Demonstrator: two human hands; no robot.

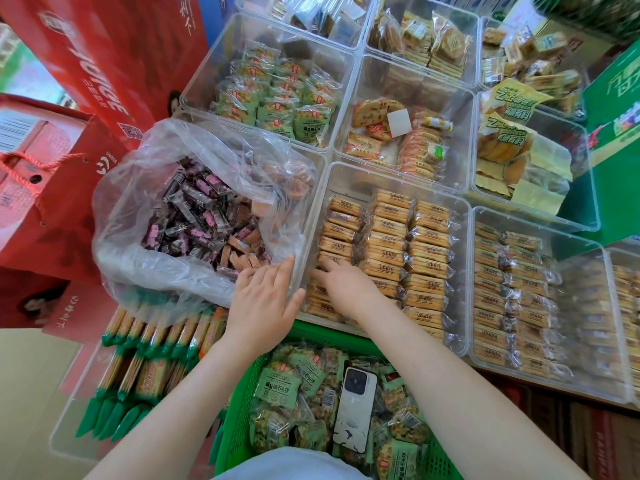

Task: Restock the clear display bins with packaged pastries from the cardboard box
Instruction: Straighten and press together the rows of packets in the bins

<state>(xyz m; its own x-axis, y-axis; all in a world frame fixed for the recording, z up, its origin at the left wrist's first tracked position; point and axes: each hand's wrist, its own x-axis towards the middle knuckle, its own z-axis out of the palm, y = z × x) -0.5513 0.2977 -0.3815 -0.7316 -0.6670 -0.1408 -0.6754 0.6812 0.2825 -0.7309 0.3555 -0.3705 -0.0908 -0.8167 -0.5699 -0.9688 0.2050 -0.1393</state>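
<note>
At the far left stand red gift boxes [52, 188], and below them a clear tray [69, 427] holds green-ended packets [138, 368] lined up in rows. Next comes a clear bin lined with a loose plastic bag [138, 216], filled with small dark purple and orange wrapped sweets [204, 223]. Behind it, another clear bin [214, 74] holds green-wrapped pastries [277, 105]. At the bottom edge a green plastic basket [239, 410] carries more green pastry packets [277, 386], with a white phone [355, 408] lying on top of them. The left hand [266, 299] rests with fingers straight and spread over the near edge of the bagged bin, fingertips touching the plastic; it holds nothing, and its forearm rises from the lower left. Just beside it, the right hand [346, 282] reaches into the near left corner of the display bin [464, 230], where tan wrapped pastries [391, 244] stand packed in three neat rows. Its fingers bend down onto the packets at that corner; whether they pinch one I cannot tell. Its forearm runs in from the lower right. Further right, another clear bin [478, 355] holds similar tan packets [505, 292], and bins behind carry assorted yellow and orange wrapped pastries [408, 140].
</note>
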